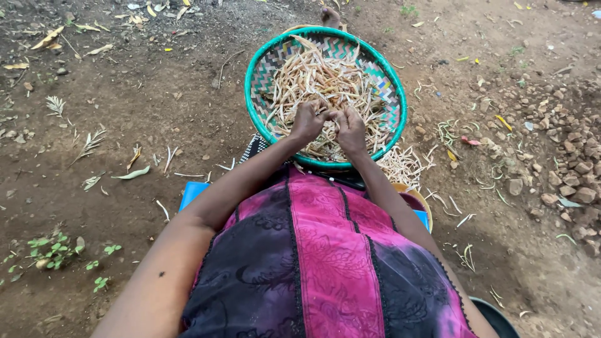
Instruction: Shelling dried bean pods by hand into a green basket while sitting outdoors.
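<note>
While both hands meet over the middle of the basket [263,62], the left hand [308,120] and the right hand [350,128] are curled tight, knuckles up, fingertips pressed together on what looks like 1 dry bean pod [330,114]; the pod itself is mostly hidden between them, so its exact position in the grip is unclear. Both hands are clenched around that small piece, touching each other at the fingertips.

A heap of pale pods [319,75] fills the round woven basket, which has a green rim and sits on the ground at 12 o'clock from the person's lap. The hands hover just above the near half of the heap, toward 6 o'clock of the basket.

Judging by their straw colour and curl, the pods seem light, dry and brittle, stiff enough to snap rather than bend, and likely to split along the seam. A pinch at each end with thumb and forefinger looks like the sensible hold, since a grip in the middle would crush the shell.

More loose pods [404,166] lie on the soil just beside the basket at 4 o'clock. Stones [573,163] pile up at 3 o'clock, well apart, and fallen leaves [87,144] scatter at 9 o'clock. A pink and black dress [325,263] covers the lap at 6 o'clock.
</note>
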